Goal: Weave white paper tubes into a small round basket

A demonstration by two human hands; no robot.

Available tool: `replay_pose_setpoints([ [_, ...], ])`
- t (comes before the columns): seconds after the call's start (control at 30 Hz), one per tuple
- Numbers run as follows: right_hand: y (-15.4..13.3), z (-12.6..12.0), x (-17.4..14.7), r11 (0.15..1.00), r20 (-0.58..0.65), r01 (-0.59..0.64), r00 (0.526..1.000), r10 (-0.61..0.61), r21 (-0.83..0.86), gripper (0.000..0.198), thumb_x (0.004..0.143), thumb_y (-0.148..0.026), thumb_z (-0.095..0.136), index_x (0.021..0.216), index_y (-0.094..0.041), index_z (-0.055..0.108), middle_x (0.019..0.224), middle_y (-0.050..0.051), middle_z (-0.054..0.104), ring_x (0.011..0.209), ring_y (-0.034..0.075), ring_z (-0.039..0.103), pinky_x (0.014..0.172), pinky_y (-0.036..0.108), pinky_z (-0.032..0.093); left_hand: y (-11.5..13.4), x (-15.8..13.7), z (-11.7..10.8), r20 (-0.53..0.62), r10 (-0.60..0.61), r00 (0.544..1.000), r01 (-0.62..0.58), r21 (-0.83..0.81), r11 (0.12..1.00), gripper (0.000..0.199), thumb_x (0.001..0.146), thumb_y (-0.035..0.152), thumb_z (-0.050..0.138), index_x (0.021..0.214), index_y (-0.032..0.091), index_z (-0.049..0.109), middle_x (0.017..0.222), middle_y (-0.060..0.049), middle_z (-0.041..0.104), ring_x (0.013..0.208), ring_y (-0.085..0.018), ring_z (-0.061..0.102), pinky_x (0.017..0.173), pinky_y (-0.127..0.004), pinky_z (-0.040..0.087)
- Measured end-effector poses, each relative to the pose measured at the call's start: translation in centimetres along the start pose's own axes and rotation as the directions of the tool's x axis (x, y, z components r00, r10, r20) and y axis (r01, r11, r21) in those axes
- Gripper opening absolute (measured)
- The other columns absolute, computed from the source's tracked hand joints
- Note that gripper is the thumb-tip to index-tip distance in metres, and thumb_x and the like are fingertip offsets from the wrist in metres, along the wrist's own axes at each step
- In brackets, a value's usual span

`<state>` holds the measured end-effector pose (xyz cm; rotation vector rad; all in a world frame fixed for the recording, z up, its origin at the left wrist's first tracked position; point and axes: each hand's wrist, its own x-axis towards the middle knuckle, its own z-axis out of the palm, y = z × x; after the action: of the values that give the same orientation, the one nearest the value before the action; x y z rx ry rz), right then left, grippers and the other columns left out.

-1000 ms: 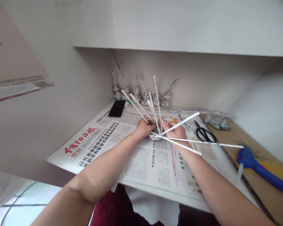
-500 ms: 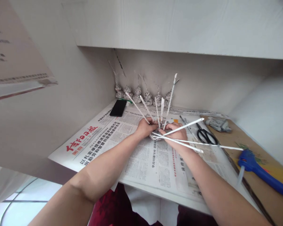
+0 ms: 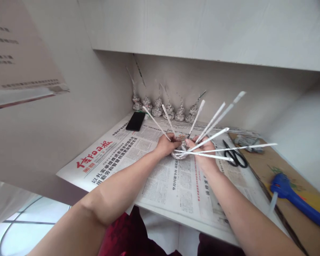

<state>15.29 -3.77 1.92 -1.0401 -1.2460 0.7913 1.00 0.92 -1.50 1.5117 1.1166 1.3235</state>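
A small round woven piece of rolled newspaper (image 3: pixel 179 155) lies between my hands, with several white paper rods (image 3: pixel 216 135) fanning out from it. My left hand (image 3: pixel 165 145) is closed on its left side, thumb toward the middle. On the right, my right hand (image 3: pixel 206 153) pinches at the base of the rods, its thumb near the weave. Two rods lean up past my left fingers, and the others spread up and right. My fingers hide much of the weave, and which rod my right fingers grip is hard to make out.
Newspaper (image 3: pixel 160 188) covers the table. A black phone (image 3: pixel 135 121) lies at the back left, before several gourd-shaped woven pieces (image 3: pixel 158 107). Black scissors (image 3: pixel 235 156), crumpled paper (image 3: pixel 249 143) and a blue glue gun (image 3: pixel 296 197) on cardboard (image 3: pixel 304 231) are at the right.
Upright rods at the middle now lean to the right, bunched near my right hand. The longest rod at the right has swung upward, away from the glue gun. My left hand has barely moved.
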Motion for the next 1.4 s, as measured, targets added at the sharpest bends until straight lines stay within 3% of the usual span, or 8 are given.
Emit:
replay_pose_setpoints([
  [0.07,0.1,0.0,0.0,0.999,-0.039,-0.001,0.999,-0.001,-0.05,0.033,0.064,-0.039,0.075,0.08,-0.021,0.052,0.059,-0.005,0.056,0.052,0.012,0.054,0.054,0.027,0.045,0.1,-0.1,0.0,-0.006,0.005,1.0,-0.005,-0.003,1.0,0.017,0.061,0.026,0.072,0.067,0.014,0.061,0.063,0.001,0.061,0.056,-0.009,0.052,0.055,-0.021,0.039],
  [0.2,0.9,-0.3,-0.1,0.941,0.012,0.006,1.0,-0.002,-0.34,0.031,0.069,-0.041,0.069,0.089,-0.018,0.064,0.068,0.001,0.065,0.06,0.017,0.061,0.06,0.03,0.047,0.4,-0.2,0.0,-0.005,0.012,1.0,-0.012,0.009,1.0,0.016,0.061,0.025,0.072,0.066,0.013,0.061,0.062,0.001,0.061,0.056,-0.009,0.051,0.055,-0.021,0.039],
  [0.3,1.0,-0.6,-0.2,0.862,0.054,0.062,0.998,-0.04,-0.503,0.025,0.071,-0.042,0.065,0.08,-0.019,0.067,0.067,0.002,0.067,0.06,0.018,0.06,0.059,0.029,0.046,0.5,-0.3,0.0,0.007,0.028,1.0,-0.028,0.004,1.0,0.014,0.062,0.022,0.072,0.067,0.013,0.063,0.064,0.0,0.063,0.058,-0.01,0.054,0.057,-0.021,0.041],
  [0.43,0.5,-0.7,-0.4,0.794,0.102,0.171,0.985,-0.137,-0.584,0.023,0.075,-0.041,0.06,0.075,-0.02,0.068,0.066,0.002,0.066,0.058,0.016,0.058,0.057,0.027,0.043,0.5,-0.2,0.0,0.051,0.045,0.998,-0.045,0.006,0.999,0.015,0.063,0.02,0.071,0.076,0.013,0.068,0.073,-0.004,0.069,0.063,-0.011,0.059,0.062,-0.022,0.045],
  [0.6,0.3,-0.7,-0.5,0.774,0.12,0.211,0.977,-0.174,-0.597,0.02,0.078,-0.039,0.058,0.076,-0.021,0.068,0.073,0.002,0.069,0.066,0.017,0.061,0.064,0.027,0.044,0.4,-0.2,-0.1,0.137,0.016,0.99,-0.014,-0.012,1.0,0.024,0.067,0.018,0.068,0.091,0.015,0.072,0.088,-0.006,0.073,0.075,-0.014,0.065,0.071,-0.025,0.049],
  [0.8,0.0,-0.7,-0.4,0.781,0.17,0.184,0.98,-0.1,-0.597,0.018,0.08,-0.036,0.055,0.075,-0.022,0.065,0.07,0.001,0.068,0.064,0.017,0.061,0.059,0.026,0.041,0.8,-0.4,-0.2,0.16,-0.055,0.986,0.052,0.022,0.998,0.021,0.066,0.017,0.068,0.086,0.016,0.072,0.082,-0.004,0.073,0.072,-0.014,0.064,0.069,-0.025,0.048],
  [1.1,0.8,-0.6,0.0,0.866,0.043,0.041,0.999,-0.022,-0.499,0.017,0.074,-0.036,0.057,0.079,-0.02,0.061,0.07,0.002,0.068,0.063,0.018,0.063,0.06,0.029,0.047,1.5,-1.1,0.4,0.111,-0.085,0.99,0.086,0.001,0.996,0.018,0.064,0.023,0.071,0.078,0.013,0.067,0.063,0.0,0.063,0.055,-0.009,0.052,0.056,-0.022,0.041],
  [1.4,1.3,-0.6,0.5,0.932,-0.095,-0.108,0.992,0.08,-0.347,0.019,0.068,-0.033,0.063,0.083,-0.021,0.059,0.066,0.002,0.068,0.057,0.019,0.063,0.055,0.029,0.047,1.6,-1.4,1.1,0.139,-0.096,0.986,0.131,-0.27,0.954,0.026,0.056,0.026,0.078,0.071,0.013,0.06,0.063,-0.001,0.064,0.056,-0.011,0.057,0.058,-0.024,0.046],
])
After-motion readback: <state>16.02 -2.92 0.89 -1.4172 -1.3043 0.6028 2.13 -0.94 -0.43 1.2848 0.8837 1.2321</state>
